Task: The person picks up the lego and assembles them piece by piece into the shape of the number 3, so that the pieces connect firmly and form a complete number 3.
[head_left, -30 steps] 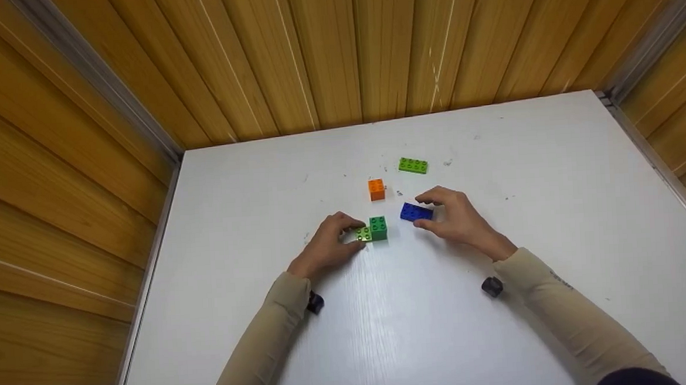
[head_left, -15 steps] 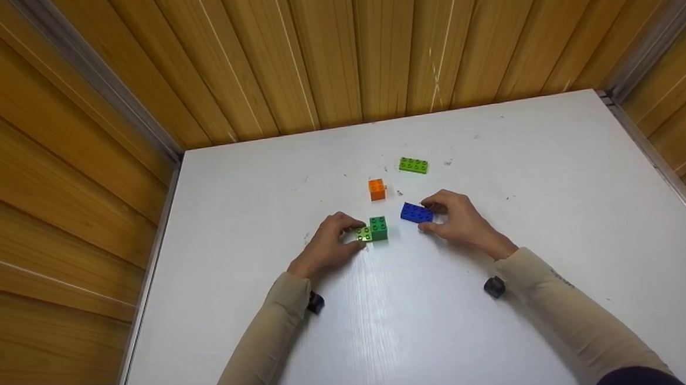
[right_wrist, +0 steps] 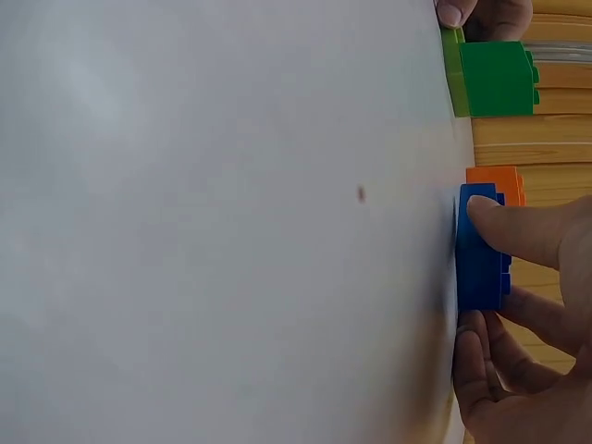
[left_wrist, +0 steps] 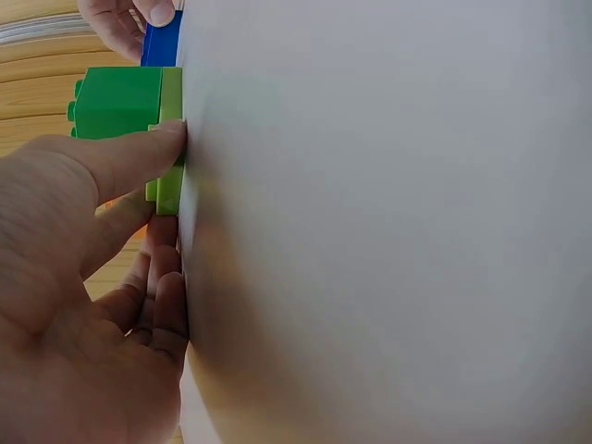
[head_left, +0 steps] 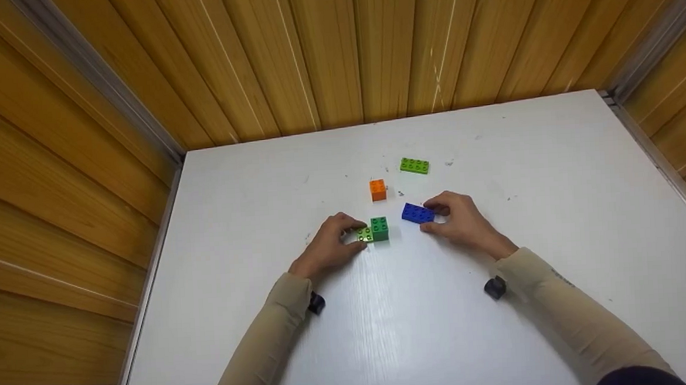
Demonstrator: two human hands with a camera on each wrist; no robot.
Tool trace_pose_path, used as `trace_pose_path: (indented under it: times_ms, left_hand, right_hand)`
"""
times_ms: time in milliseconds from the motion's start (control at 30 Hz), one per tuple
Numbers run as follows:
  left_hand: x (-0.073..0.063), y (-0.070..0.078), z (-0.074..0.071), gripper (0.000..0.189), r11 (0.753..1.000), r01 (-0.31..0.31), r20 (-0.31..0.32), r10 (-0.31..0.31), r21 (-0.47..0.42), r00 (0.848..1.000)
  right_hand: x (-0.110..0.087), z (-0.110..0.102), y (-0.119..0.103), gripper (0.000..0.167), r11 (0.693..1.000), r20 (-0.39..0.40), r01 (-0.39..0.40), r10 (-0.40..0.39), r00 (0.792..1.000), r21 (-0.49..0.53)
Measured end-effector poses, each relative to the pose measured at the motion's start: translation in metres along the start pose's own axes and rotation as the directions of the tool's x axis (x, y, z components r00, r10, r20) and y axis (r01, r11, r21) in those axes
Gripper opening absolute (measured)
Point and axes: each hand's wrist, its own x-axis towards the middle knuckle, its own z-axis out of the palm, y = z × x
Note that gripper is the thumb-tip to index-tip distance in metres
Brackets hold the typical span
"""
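My left hand [head_left: 333, 243] pinches a flat lime-green building brick [head_left: 364, 234] between thumb and fingers, low on the table. On that flat brick's right end sits a taller green brick [head_left: 379, 228], as the left wrist view also shows. To the right, my right hand [head_left: 461, 220] holds a blue brick [head_left: 418, 213] by its right end. In the right wrist view the thumb [right_wrist: 486, 208] lies along the side of the blue brick [right_wrist: 478, 268], which stands on the table with studs up. A gap separates the blue brick from the green pair.
An orange brick [head_left: 377, 189] stands behind the blue and green ones. Farther back lies another flat lime-green brick [head_left: 414, 166]. The white table [head_left: 248, 180] meets wood-panelled walls [head_left: 335, 52] at its back and sides.
My right hand has closed in on the blue brick's right end, its fingers and thumb now gripping it. The left hand and the other bricks stay where they were.
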Motion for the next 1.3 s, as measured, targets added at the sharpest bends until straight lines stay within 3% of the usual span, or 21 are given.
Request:
trace_pose_path:
  times_ms: [367, 667, 1000, 1300]
  left_hand:
    - [-0.001, 0.000, 0.000, 0.039, 1.000, -0.011, 0.004, 0.011, -0.009, 1.000]
    - [0.001, 0.000, 0.000, 0.039, 1.000, 0.004, 0.004, -0.004, -0.008, 1.000]
    - [0.001, -0.002, 0.000, 0.039, 1.000, 0.018, 0.008, -0.018, -0.012, 1.000]
    - [0.000, 0.001, 0.000, 0.039, 0.999, 0.036, 0.010, -0.036, -0.015, 0.999]
  right_hand:
    - [0.001, -0.001, 0.003, 0.046, 1.000, 0.009, -0.003, 0.003, 1.000, -0.003]
    - [0.000, -0.002, 0.003, 0.040, 0.997, -0.021, 0.074, -0.074, 0.997, -0.013]
    - [0.002, -0.001, -0.005, 0.043, 0.998, -0.009, 0.054, -0.054, 0.998, -0.023]
    - [0.003, -0.004, -0.018, 0.040, 0.997, 0.009, 0.082, -0.082, 0.997, 0.004]
